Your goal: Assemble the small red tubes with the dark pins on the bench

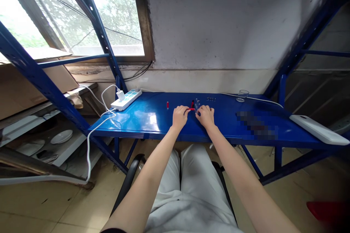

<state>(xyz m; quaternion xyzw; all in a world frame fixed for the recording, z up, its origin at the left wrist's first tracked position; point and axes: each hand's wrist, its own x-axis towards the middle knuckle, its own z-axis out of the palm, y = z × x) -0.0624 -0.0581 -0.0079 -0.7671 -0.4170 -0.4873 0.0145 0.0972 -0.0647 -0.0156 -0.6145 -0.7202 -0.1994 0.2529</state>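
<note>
My left hand (pixel 179 117) is closed in a pinch on a slim red stick-like piece (pixel 192 109) that points toward my right hand. Across from it, my right hand (pixel 206 115) has its fingers bent together beside the tip of that piece. What the right fingers hold, if anything, is too small to make out. Just beyond the hands is a cluster of small clear pieces (pixel 197 102), next to a small dark and red piece (pixel 192 103). A small upright red piece with a pale base (pixel 167 105) is on the blue table, beyond my left hand and to its left.
Several tiny clear pieces (pixel 211 99) lie in rows at the back of the blue table (pixel 136 125). A drinking glass (pixel 242 96) is farther right. A white flat object (pixel 318 129) is at the right end. A white power strip (pixel 127 99) with cables sits at the left.
</note>
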